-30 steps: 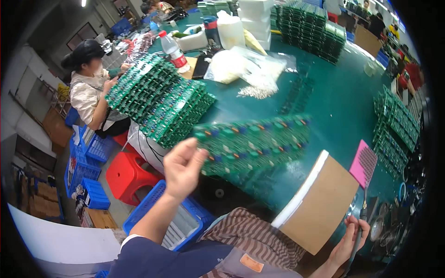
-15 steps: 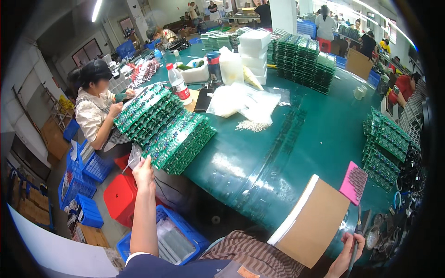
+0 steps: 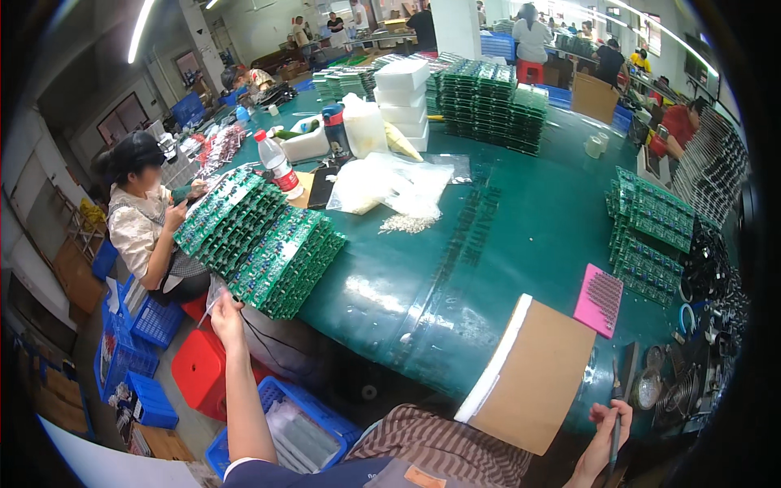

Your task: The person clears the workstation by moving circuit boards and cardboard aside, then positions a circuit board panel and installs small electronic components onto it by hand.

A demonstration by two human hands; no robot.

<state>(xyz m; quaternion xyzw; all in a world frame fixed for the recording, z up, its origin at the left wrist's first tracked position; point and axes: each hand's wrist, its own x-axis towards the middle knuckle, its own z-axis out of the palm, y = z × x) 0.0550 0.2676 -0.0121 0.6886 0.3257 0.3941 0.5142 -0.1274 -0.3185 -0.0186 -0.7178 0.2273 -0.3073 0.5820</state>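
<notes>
My left hand [image 3: 225,311] reaches out to the near left corner of a big slanted stack of green circuit boards [image 3: 264,240] at the table's left edge. Its fingers touch the stack's edge beside a bit of clear plastic, and I see nothing gripped in them. My right hand [image 3: 604,435] is low at the right, closed around a thin dark pen-like tool [image 3: 616,431] that points up. Just left of it, a brown cardboard sheet with a white foam edge [image 3: 533,378] lies on the green table [image 3: 504,244].
More board stacks stand at the right [image 3: 651,232] and far back [image 3: 488,102]. Clear bags, small white parts [image 3: 403,224], a water bottle [image 3: 275,164] and white boxes [image 3: 403,102] sit mid-table. A pink pad [image 3: 599,299], a seated person [image 3: 142,211], red stool [image 3: 199,370], blue crates [image 3: 281,419].
A second ago my left hand held a green circuit board over the table. The board now lies on the left stack, with the hand at that stack's edge. My right hand has barely moved.
</notes>
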